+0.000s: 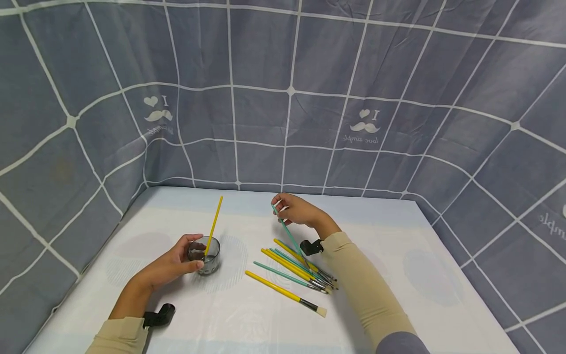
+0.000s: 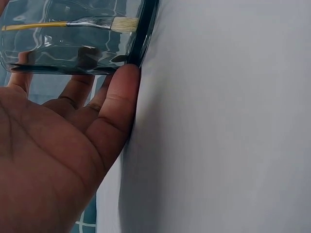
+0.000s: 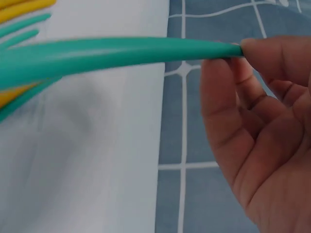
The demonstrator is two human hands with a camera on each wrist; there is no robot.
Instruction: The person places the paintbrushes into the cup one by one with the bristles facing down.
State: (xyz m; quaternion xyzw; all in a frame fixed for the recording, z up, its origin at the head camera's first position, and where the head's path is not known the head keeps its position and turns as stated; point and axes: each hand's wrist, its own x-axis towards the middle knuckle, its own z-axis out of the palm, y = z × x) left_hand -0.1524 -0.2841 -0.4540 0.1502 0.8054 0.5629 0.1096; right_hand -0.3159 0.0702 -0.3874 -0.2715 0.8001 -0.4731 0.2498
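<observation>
On the left of the table, my left hand [image 1: 168,265] holds a clear drinking glass [image 1: 211,265], thumb on the near side and fingers behind. One yellow paintbrush [image 1: 214,221] leans in the glass, handle up; the left wrist view shows its pale bristles [image 2: 124,24] down near the glass bottom. My right hand [image 1: 302,210] pinches a green paintbrush [image 3: 107,57] by the handle's tip between thumb and fingers. That brush slants down over a loose pile of green and yellow paintbrushes [image 1: 287,264]; whether its bristles touch the pile I cannot tell.
Nearest me, a yellow paintbrush [image 1: 274,286] with a flat pale tip lies apart from the pile. The white-covered table [image 1: 212,319] is backed by a grey curtain [image 1: 261,118] with white grid lines, which also runs along both sides.
</observation>
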